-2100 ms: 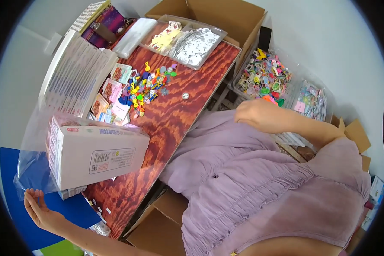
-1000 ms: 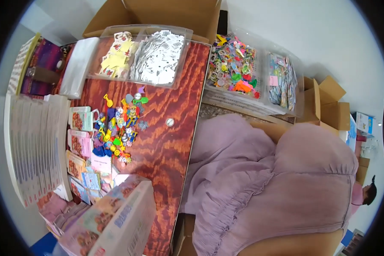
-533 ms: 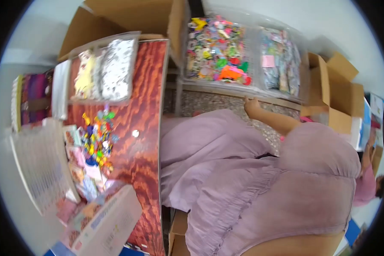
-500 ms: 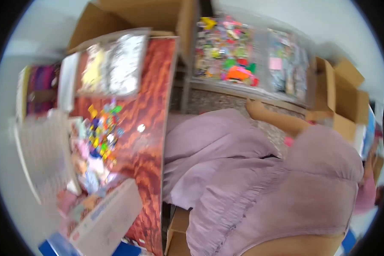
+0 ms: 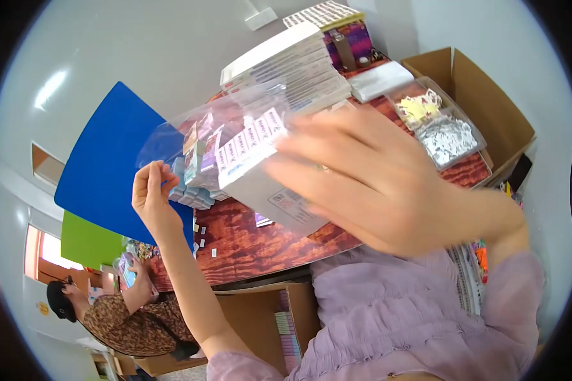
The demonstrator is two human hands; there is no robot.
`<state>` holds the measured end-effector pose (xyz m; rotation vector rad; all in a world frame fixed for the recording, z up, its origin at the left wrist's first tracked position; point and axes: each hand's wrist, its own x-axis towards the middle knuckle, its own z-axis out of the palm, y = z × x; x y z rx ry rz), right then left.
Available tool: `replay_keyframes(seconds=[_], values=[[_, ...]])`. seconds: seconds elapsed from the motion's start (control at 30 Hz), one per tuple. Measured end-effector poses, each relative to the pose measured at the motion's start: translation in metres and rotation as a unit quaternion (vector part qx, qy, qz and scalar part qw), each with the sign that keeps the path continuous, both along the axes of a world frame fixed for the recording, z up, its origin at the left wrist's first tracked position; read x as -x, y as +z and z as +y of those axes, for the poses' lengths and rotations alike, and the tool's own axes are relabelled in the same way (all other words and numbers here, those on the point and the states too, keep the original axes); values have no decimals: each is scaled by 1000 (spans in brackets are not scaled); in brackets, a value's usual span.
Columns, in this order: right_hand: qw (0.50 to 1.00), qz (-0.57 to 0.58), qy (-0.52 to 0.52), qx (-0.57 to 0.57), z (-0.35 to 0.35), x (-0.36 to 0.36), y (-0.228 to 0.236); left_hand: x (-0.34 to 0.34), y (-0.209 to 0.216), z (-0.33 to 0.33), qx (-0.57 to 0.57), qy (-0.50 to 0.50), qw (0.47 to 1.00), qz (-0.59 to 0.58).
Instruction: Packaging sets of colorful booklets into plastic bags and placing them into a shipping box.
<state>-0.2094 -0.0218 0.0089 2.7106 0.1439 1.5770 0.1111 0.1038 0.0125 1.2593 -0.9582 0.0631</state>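
Between my hands stretches a clear plastic bag [image 5: 165,136], see-through and slightly crumpled. My left hand [image 5: 154,193] pinches its lower left edge between thumb and fingers. At the other end, my right hand [image 5: 375,184] is large and smeared by motion, its fingers pointing left. Whether those fingers grip the film is not clear. Behind the bag stands a white box [image 5: 270,193] with a paper label on its side. Small packets with purple print [image 5: 251,143] show at its top, partly seen through the film.
Flat white boxes [image 5: 279,63] are stacked at the back of the red wood-patterned table [image 5: 235,244]. A tray of yellow and silver pieces [image 5: 442,130] lies right, beside a cardboard box [image 5: 483,95]. Blue divider [image 5: 117,165] at left; beyond it sits another person [image 5: 133,324].
My view has swung round to face the table. My right hand has left the area by the trays of colourful pieces, and both hands are now raised with the clear bag between them.
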Motion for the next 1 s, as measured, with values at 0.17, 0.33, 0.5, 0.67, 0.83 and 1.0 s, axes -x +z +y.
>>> replay_keyframes(seconds=[0.17,0.33,0.5,0.67,0.83,1.0], values=[[985,-76,-34,154,-29,-120,16,2,-3,-14,32,-39,999,10],[918,-60,-220,325,-78,-110,73,4,1,-11,25,-15,1000,-12],[960,130,-228,96,-100,-90,137,5,8,-14,17,-33,999,-21],[990,46,-89,104,-77,-117,112,3,4,-13,23,-23,999,-7],[958,-181,11,221,-56,-179,81,7,4,-20,36,-35,999,-8],[956,228,-168,79,-72,-183,110,14,6,-16,12,-42,999,-4]])
